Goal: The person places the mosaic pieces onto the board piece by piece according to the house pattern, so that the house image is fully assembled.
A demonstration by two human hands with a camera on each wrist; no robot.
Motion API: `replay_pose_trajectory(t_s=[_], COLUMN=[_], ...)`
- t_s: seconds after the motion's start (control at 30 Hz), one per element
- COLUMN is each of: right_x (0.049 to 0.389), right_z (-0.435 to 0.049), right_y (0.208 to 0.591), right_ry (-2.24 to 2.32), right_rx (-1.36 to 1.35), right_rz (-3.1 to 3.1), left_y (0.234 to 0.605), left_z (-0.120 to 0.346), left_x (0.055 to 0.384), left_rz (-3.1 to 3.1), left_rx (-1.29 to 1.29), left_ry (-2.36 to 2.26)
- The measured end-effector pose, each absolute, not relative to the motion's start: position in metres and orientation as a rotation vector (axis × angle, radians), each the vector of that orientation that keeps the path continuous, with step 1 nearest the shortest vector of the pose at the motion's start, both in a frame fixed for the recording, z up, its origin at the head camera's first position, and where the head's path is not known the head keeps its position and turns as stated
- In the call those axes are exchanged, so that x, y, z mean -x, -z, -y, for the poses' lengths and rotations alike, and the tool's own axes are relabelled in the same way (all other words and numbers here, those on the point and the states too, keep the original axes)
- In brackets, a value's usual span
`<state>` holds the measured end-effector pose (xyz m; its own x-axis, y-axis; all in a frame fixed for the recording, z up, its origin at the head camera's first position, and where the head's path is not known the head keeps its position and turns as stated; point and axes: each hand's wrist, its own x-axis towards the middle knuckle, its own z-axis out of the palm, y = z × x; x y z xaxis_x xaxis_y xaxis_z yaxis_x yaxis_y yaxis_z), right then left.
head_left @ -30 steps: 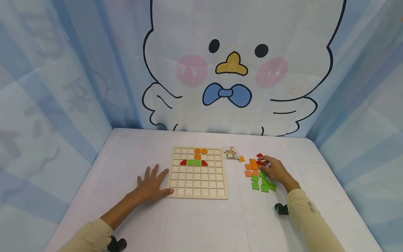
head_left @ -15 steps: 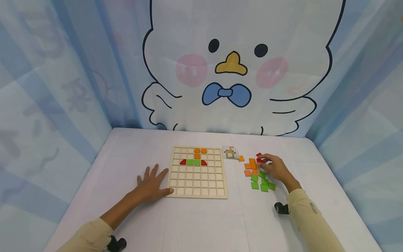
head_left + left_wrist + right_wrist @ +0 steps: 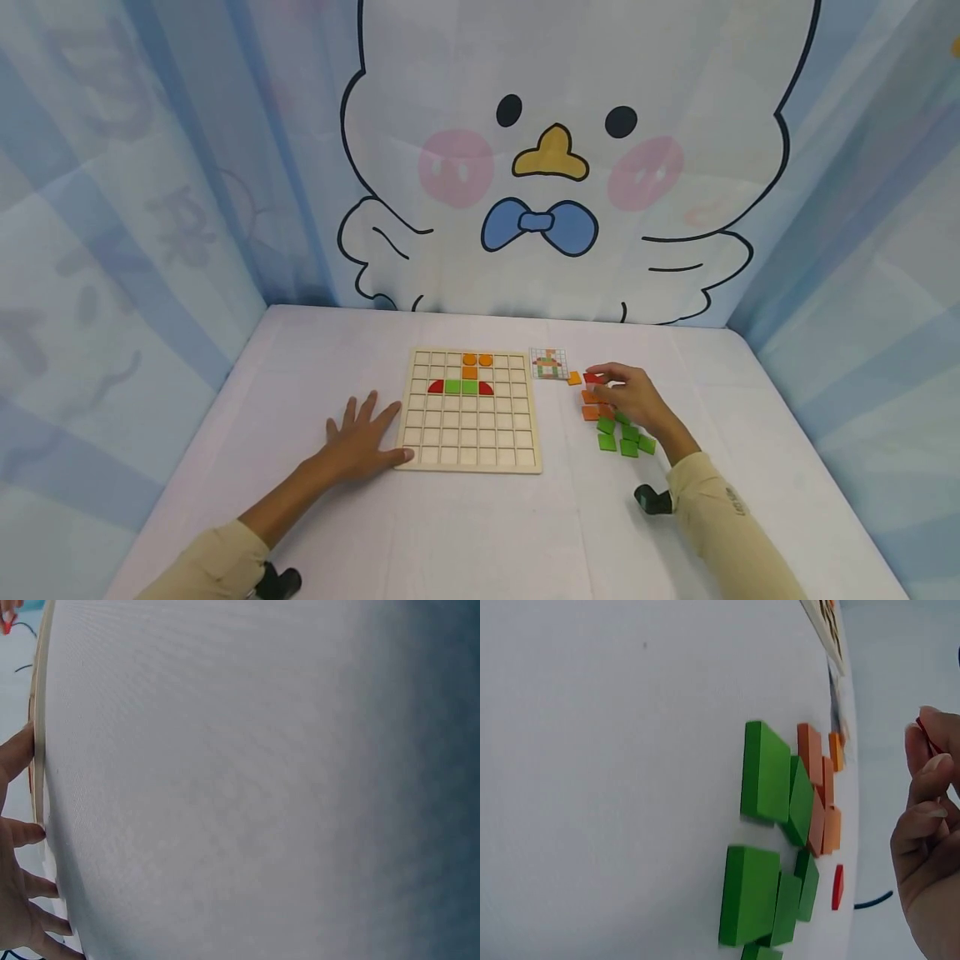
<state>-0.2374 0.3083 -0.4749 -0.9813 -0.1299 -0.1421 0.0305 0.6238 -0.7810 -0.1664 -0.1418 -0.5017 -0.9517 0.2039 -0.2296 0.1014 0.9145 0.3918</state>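
Note:
My right hand (image 3: 637,400) pinches a thin red tile (image 3: 592,378) between thumb and fingertips, above the orange tiles (image 3: 590,412). In the right wrist view the held tile's red edge shows between the fingertips, raised off the table. My left hand (image 3: 360,446) lies with fingers spread at the left side of a wooden grid board (image 3: 468,458), its thumb on the near left corner. Set in the board are two orange round pieces (image 3: 477,360), an orange square (image 3: 469,372), two green squares (image 3: 461,387) and a red curved piece (image 3: 437,387) at each end of the green.
Several green tiles (image 3: 629,447) lie nearer me, beside the orange ones. A red tile (image 3: 838,886) lies beyond them in the right wrist view. Right of the board is a small pattern card (image 3: 550,364), with one orange tile (image 3: 574,378) by its corner. A printed curtain surrounds the table.
My right hand has lifted the red tile from the far end of the pile and moved it left, over the orange tiles. The left hand and board have stayed in place.

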Motion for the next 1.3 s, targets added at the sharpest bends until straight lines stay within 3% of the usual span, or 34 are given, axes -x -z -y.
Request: replay_pose_trajectory(t_s=[0.67, 1.3], right_x=[0.231, 0.235], right_z=[-0.237, -0.185], right_y=[0.491, 0.500], right_ry=[1.371, 1.147], right_rx=[0.165, 0.341], right_rz=[-2.543, -2.674], left_y=[0.502, 0.501], left_z=[0.141, 0.141], left_x=[0.166, 0.165], left_rz=[-2.805, -2.821], left_rx=[-0.224, -0.239], left_ry=[-0.572, -0.585])
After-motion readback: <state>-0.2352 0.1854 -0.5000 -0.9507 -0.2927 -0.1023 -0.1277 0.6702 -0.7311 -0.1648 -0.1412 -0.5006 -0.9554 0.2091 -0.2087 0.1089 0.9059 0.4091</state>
